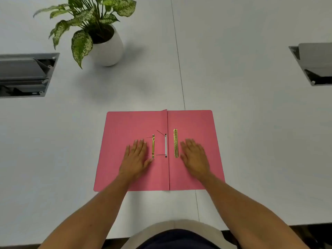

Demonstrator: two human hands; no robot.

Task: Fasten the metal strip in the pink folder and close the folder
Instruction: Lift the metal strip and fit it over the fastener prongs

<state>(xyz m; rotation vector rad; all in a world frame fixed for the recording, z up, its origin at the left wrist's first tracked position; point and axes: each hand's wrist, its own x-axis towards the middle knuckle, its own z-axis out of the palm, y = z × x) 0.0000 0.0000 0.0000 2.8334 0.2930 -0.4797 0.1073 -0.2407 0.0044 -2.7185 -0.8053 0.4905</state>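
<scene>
The pink folder (125, 123) lies open and flat on the white table, spine running away from me. On its right leaf rests a loose gold metal strip (175, 143). On the left leaf a second, thinner gold strip (153, 146) lies beside a white band (165, 145) at the spine, with thin prongs sticking out near both. My left hand (137, 157) lies flat on the left leaf, fingers spread, thumb tip touching the thin strip's near end. Just right of the loose strip, my right hand (195, 156) lies flat on the right leaf. Neither hand holds anything.
A potted plant in a white pot (107, 49) stands at the back left. Open grey cable boxes are set into the table at the far left (25, 76) and far right (314, 63). A seam (179, 69) runs down the table's middle. The table's near edge is close to my body.
</scene>
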